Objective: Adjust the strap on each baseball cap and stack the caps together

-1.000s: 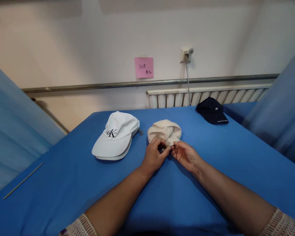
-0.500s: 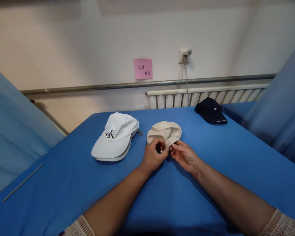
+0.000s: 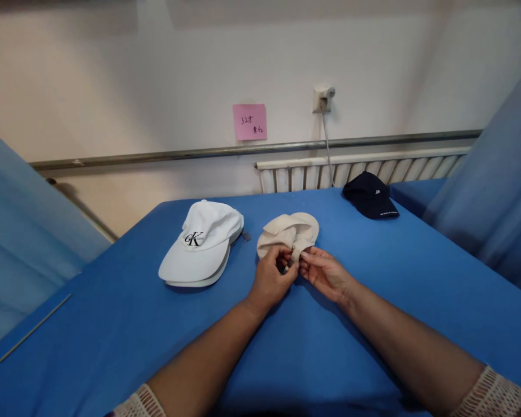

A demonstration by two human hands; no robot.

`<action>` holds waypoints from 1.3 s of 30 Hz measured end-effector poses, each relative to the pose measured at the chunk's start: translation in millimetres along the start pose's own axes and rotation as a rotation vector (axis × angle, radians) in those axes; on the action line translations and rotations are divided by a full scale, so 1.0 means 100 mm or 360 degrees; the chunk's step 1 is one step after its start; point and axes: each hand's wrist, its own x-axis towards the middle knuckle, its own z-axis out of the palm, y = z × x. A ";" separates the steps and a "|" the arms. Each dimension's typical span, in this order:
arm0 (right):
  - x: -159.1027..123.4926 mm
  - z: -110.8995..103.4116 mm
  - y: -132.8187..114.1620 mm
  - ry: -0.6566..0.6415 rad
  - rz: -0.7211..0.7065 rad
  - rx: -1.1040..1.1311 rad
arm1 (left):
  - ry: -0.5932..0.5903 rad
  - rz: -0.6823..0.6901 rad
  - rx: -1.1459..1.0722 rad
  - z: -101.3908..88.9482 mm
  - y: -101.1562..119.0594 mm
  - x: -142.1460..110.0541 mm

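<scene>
A beige cap (image 3: 282,227) lies on the blue-covered table with its back strap side toward me and its crown crumpled. My left hand (image 3: 274,273) pinches the near edge of the cap around its strap. On the other side of the strap, my right hand (image 3: 325,272) grips the cap between thumb and fingers. The fingertips of both hands almost meet, and they partly hide the strap and its fastening. To the left sits a white cap (image 3: 208,237) with black letters, stacked on another pale cap (image 3: 208,280).
A navy cap (image 3: 369,196) rests at the table's far right. A thin stick (image 3: 35,329) lies near the left edge. Behind the blue table (image 3: 125,330) are a radiator (image 3: 304,174), a metal rail (image 3: 178,155) and a plugged socket (image 3: 322,101). Blue curtains (image 3: 21,249) hang at both sides.
The view has shifted slightly. Both hands keep their hold at the strap, and the fabric above it has opened a little, showing more of the strap.
</scene>
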 end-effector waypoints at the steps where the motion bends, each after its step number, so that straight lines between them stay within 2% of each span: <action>1: 0.00 0.00 0.01 0.0003 0.0014 0.0011 | 0.0027 0.0013 0.0026 0.00 0.00 0.00; 4: 0.00 0.01 0.04 0.0053 0.0028 0.0052 | 0.0068 0.0038 0.0055 -0.01 -0.02 0.00; 7: 0.02 0.02 0.08 0.0187 -0.0031 0.0069 | 0.0092 0.0047 0.0083 0.01 -0.01 0.00; 13: -0.06 0.15 0.12 0.0406 -0.0098 0.0125 | 0.0161 -0.0007 0.0120 0.06 0.01 0.02; 22: -0.13 0.22 0.12 0.0469 -0.0048 0.0280 | 0.0091 -0.0062 -0.0038 0.05 -0.01 0.02; 28: -0.16 0.27 0.17 0.0615 -0.0145 0.0248 | 0.0127 0.0007 0.0032 0.09 -0.07 0.00; 33: -0.17 0.30 0.20 0.0596 -0.0225 0.0164 | 0.0116 0.0043 0.0015 0.09 -0.08 0.00; 39: -0.14 0.23 0.19 0.0645 -0.0183 0.0070 | 0.0055 -0.0130 -0.0273 0.07 -0.04 0.02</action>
